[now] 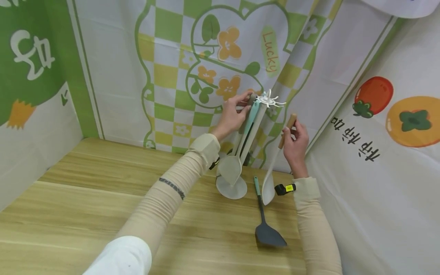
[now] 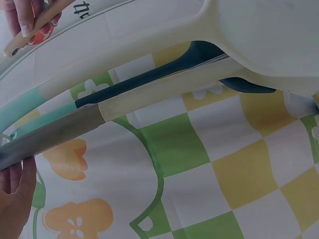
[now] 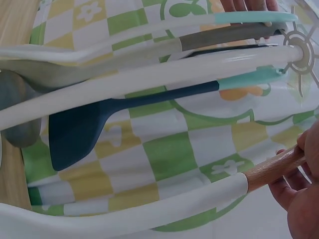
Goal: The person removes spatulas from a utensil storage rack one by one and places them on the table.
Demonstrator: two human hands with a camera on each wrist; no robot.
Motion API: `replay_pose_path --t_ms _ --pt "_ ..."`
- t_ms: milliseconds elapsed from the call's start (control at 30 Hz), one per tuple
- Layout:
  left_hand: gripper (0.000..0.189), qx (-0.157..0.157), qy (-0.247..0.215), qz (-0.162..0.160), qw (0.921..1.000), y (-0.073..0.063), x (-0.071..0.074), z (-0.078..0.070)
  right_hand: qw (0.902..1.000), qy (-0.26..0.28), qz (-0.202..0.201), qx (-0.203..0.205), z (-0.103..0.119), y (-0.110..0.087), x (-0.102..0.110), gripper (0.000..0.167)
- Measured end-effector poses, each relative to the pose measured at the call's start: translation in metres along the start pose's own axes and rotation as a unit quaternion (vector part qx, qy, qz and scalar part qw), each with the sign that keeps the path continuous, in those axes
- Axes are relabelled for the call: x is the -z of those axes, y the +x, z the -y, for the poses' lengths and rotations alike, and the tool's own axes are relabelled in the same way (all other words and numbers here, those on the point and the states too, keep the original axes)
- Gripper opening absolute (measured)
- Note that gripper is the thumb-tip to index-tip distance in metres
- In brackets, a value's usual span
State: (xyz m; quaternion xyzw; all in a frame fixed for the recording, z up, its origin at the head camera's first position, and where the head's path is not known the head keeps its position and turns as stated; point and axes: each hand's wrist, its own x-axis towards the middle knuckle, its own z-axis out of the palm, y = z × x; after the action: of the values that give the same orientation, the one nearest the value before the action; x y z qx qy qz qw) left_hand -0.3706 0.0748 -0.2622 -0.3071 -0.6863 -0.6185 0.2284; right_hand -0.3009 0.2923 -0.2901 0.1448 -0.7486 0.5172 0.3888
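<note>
A white utensil stand (image 1: pixel 252 133) with a hooked top ring (image 1: pixel 269 101) and a round base (image 1: pixel 233 189) stands against the curtain. My left hand (image 1: pixel 233 114) pinches the grey handle (image 2: pixel 60 128) of a cream utensil near the stand's top; its head is partly hidden. In my right hand (image 1: pixel 296 145), right of the stand, is a white spoon (image 1: pixel 268 190), gripped by its wooden handle (image 3: pixel 273 169), bowl downward. A mint-handled cream utensil (image 1: pixel 230 168) and a dark turner (image 3: pixel 79 129) with a mint handle hang on the stand.
Another dark turner (image 1: pixel 268 233) with a mint handle lies on the wooden table (image 1: pixel 103 214), below the spoon. A checked curtain (image 1: pixel 168 76) hangs close behind the stand. A white printed sheet (image 1: pixel 371 191) borders the table on the right.
</note>
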Motion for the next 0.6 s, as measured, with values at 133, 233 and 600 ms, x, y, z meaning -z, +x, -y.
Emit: replay_pose_path --t_ms 133,233,600 --pt "0.046 0.000 0.001 -0.001 1.0000 0.000 0.000 0.000 1.0000 -0.005 -0.004 -0.006 -0.001 -0.001 0.004 0.047" --pt "0.045 -0.001 -0.001 -0.005 1.0000 0.001 0.000 0.001 1.0000 -0.002 -0.006 -0.003 -0.002 -0.001 0.007 0.047" --pt "0.046 0.004 -0.004 -0.006 1.0000 0.000 -0.002 0.001 0.9998 -0.006 -0.005 -0.018 -0.015 -0.009 0.017 0.049"
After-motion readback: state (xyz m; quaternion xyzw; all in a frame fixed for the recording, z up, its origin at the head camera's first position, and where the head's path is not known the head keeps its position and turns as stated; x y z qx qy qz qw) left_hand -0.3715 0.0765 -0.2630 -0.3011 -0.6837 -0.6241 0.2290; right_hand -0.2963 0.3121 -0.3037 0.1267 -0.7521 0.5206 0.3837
